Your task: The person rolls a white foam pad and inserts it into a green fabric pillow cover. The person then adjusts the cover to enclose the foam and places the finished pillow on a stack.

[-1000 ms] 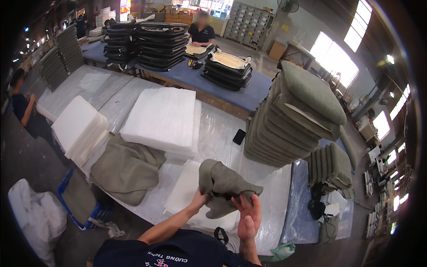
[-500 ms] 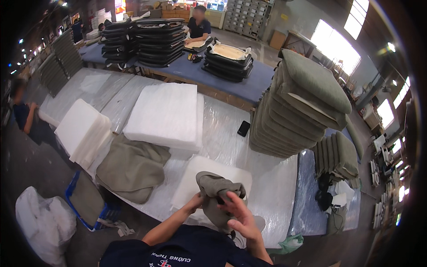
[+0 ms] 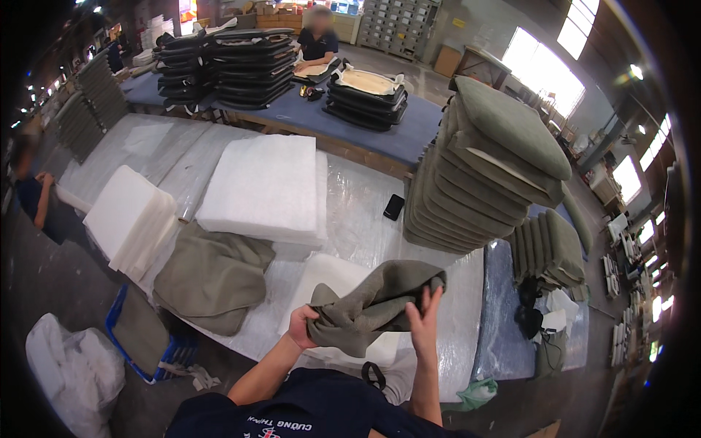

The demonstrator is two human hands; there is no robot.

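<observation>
A grey-green fabric cover (image 3: 376,303) is stretched between my hands, loose and folded. My left hand (image 3: 302,327) grips its left edge with closed fingers. At its right end my right hand (image 3: 424,315) holds the cloth, fingers partly tucked into the folds. Under the cover, a white foam pad (image 3: 332,272) lies on the plastic-wrapped table (image 3: 445,321), partly hidden. Left of it, more grey-green fabric covers (image 3: 212,281) lie in a soft heap.
White wadding sheets (image 3: 259,186) and white foam pads (image 3: 131,215) are stacked on the left. A tall pile of grey-green cushions (image 3: 475,182) stands right, beside a black phone (image 3: 393,207). Black seat pads (image 3: 252,69) and a co-worker (image 3: 318,44) are beyond. A blue stool (image 3: 142,332) stands lower left.
The bunched cover has been opened out to the right between my hands. My right hand has gone from hovering over it to holding its right end.
</observation>
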